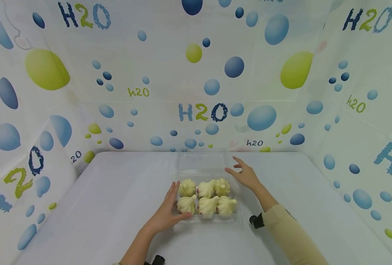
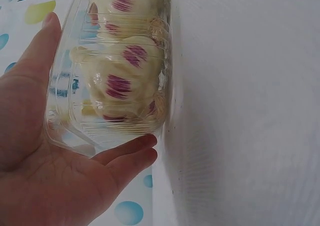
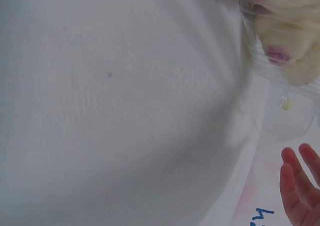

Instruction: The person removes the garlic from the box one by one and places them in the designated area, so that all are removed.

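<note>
Several cream garlic bulbs (image 1: pixel 207 205) sit in two rows inside a clear plastic container (image 1: pixel 212 217) on the table. Its transparent lid (image 1: pixel 200 162) stands raised at the far side. My left hand (image 1: pixel 165 215) lies against the container's left side, straight fingers along that side and thumb at the near edge. In the left wrist view, purple-streaked garlic shows through the ribbed plastic wall beside the left hand (image 2: pixel 55 181). Beside the lid's right edge, my right hand (image 1: pixel 247 176) spreads its fingers and holds nothing. Only part of the right hand (image 3: pixel 302 191) shows in the right wrist view.
A white table surface (image 1: pixel 123 191) lies around the container. Behind it and at both sides hangs a pale backdrop (image 1: pixel 169 73) printed with blue and green drops and H2O lettering. A black wrist device (image 1: pixel 256 221) sits at the right sleeve.
</note>
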Tool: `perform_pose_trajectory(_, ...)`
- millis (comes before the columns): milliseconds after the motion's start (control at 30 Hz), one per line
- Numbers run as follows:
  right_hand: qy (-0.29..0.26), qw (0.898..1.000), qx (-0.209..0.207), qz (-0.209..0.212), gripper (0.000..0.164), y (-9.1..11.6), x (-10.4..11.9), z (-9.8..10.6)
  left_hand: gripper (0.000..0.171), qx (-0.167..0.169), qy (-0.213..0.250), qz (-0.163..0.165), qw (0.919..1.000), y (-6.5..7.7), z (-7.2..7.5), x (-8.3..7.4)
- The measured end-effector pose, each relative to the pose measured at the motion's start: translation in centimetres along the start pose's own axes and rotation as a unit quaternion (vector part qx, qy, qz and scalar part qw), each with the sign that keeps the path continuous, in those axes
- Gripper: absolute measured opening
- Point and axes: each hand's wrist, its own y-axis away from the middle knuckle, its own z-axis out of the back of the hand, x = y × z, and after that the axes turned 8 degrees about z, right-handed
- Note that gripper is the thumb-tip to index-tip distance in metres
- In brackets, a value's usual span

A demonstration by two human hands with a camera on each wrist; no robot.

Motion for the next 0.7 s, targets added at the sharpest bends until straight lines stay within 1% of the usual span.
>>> perform_pose_trajectory(133, 0.013, 1.000, -0.017, 0.000, 0.077, 0.4, 0.4, 0.1, 0.104, 0.000, 0.002, 0.000, 1.0000, 0.0, 0.0, -0.1)
perform_pose_trajectory(233, 0.019, 1.000, -0.013, -0.004, 0.080, 0.7, 0.8, 0.3, 0.104, 0.001, 0.007, -0.002, 1.0000, 0.0, 0.0, -0.1)
perform_pose_trajectory(400, 0.013, 1.000, -0.004, -0.004, 0.083, 1.1, 1.2, 0.4, 0.104, 0.004, 0.015, -0.003, 0.9999, 0.1, 0.0, -0.1)
perform_pose_trajectory(700, -0.007, 1.000, -0.022, 0.010, 0.086, 1.6, 1.9, 0.4, 0.106, 0.003, 0.014, -0.002, 0.9999, 0.0, 0.0, 0.0)
